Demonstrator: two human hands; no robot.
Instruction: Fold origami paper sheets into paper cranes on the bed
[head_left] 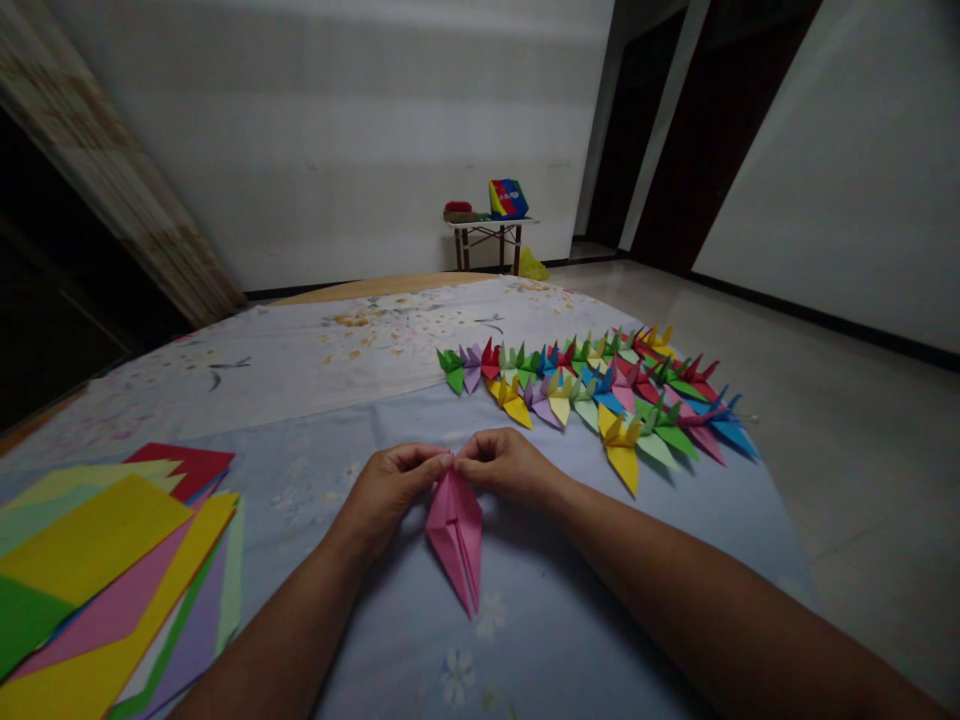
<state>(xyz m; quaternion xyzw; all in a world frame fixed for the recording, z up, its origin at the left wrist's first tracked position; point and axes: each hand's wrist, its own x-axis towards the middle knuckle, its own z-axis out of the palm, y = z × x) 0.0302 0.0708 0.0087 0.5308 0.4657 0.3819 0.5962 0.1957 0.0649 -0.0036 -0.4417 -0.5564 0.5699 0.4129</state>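
A pink paper origami piece [454, 525], folded into a long diamond with a slit down its lower half, lies in front of me on the cloth. Its split points face toward me. My left hand [401, 483] pinches the far tip from the left, thumb and fingers closed on it. From the right, my right hand [504, 464] pinches the same tip, so the two thumbs nearly meet there. The fingers cover the very end of the tip.
Several finished paper cranes [621, 445] stand in rows at the right. Loose coloured paper sheets [105, 520] are piled at the left. A flowered tablecloth [375, 620] covers the table. Farther off, a small table [491, 223] holds a colourful bag [508, 199] by the wall.
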